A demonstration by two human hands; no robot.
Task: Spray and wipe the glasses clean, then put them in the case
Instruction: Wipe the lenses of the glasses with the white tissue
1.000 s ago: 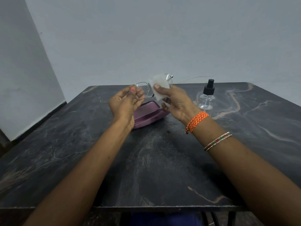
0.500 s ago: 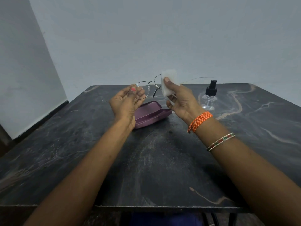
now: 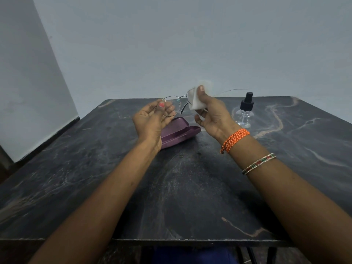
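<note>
From the head camera, the glasses (image 3: 176, 104) were held above the table (image 3: 181, 187), long axis running left to right between the hands. The left hand (image 3: 152, 119) pinched one lens rim; the right hand (image 3: 211, 115) closed a white cloth (image 3: 196, 103) around the other lens. The open case (image 3: 179, 130) lay just below them, the spray bottle (image 3: 244, 111) to the right. Bare grey walls stood behind.

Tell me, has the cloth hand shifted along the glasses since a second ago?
Yes. The right hand with the white cloth has moved right, from above the purple case toward the spray bottle.
</note>
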